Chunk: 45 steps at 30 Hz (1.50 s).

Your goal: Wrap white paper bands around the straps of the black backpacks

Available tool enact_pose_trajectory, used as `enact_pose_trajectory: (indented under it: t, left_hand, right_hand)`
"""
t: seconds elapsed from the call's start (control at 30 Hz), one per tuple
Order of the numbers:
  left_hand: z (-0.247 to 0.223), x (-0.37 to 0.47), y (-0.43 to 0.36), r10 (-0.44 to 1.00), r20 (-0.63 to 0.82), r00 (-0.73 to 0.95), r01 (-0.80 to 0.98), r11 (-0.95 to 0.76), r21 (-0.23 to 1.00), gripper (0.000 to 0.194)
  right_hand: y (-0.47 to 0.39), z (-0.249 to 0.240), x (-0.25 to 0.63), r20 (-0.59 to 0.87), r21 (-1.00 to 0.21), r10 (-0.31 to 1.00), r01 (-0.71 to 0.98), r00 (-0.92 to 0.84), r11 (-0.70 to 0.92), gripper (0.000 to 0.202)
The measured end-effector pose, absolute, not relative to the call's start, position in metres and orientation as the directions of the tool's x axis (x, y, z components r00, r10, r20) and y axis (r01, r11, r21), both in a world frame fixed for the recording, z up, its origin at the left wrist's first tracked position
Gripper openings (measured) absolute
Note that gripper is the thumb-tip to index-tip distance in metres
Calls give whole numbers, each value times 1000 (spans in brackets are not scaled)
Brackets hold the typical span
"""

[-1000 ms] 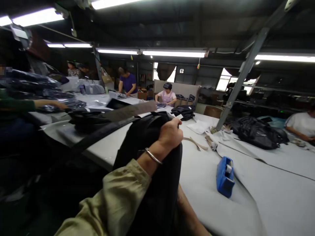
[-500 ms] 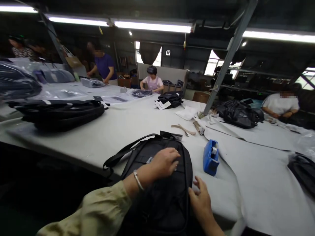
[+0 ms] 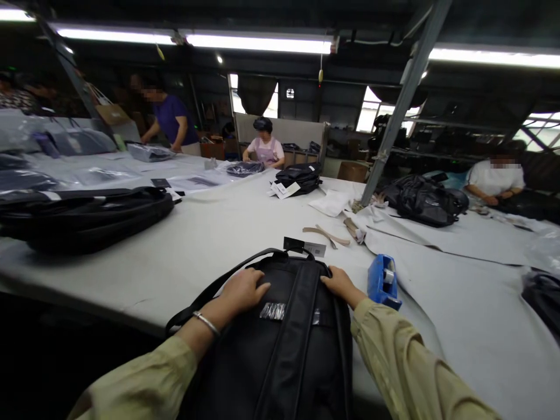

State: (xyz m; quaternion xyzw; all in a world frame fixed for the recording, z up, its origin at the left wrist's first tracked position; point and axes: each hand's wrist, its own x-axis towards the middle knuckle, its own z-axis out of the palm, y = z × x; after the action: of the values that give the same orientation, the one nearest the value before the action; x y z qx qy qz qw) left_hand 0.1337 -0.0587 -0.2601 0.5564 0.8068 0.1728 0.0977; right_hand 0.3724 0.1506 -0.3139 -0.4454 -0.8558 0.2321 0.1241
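A black backpack (image 3: pixel 271 361) lies at the near edge of the pale table, with a broad dark strap down its middle and shiny clear tape across it. My left hand (image 3: pixel 245 289), with a bangle at the wrist, rests on its upper left side, thumb and fingers apart. At the upper right edge, my right hand (image 3: pixel 341 284) grips the backpack's rim between thumb and fingers. A black and grey tag (image 3: pixel 314 249) sticks out at the top handle. Just right of my right hand stands a blue tape dispenser (image 3: pixel 381 280).
Black bags (image 3: pixel 87 219) are stacked at the left, and another black bag (image 3: pixel 300 178) with white tags lies farther back. Tan strips (image 3: pixel 326 235) lie beyond the backpack. A metal post (image 3: pixel 398 111) rises from the table. Several people work around it.
Both hands have moved to the backpack's upper sides, the right one up from lower down. The middle strap and shiny tape now show. The view has shifted slightly right.
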Motion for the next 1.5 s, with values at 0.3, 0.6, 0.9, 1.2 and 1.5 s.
enact_pose_trajectory:
  t: [0.3, 0.6, 0.9, 1.2, 1.5]
  left_hand:
    - [-312, 36, 43, 957, -118, -265, 726, 279, 629, 77]
    - [-295, 28, 72, 996, -77, -51, 410, 91, 908, 68]
    - [-278, 21, 87, 967, -234, -105, 692, 240, 681, 66]
    - [-306, 54, 84, 909, -243, -339, 788, 415, 455, 59]
    - [-285, 109, -112, 889, 304, -342, 924, 260, 281, 44]
  right_hand:
    - [197, -339, 332, 89, -711, 760, 493, -644, 501, 68]
    - [222, -319, 313, -87, -967, 571, 206, -816, 148, 66]
    - [231, -309, 307, -106, -834, 557, 379, -824, 402, 41]
    - [199, -337, 322, -165, -332, 829, 821, -535, 464, 54]
    - [10, -370, 490, -125, -927, 886, 371, -446, 56, 90]
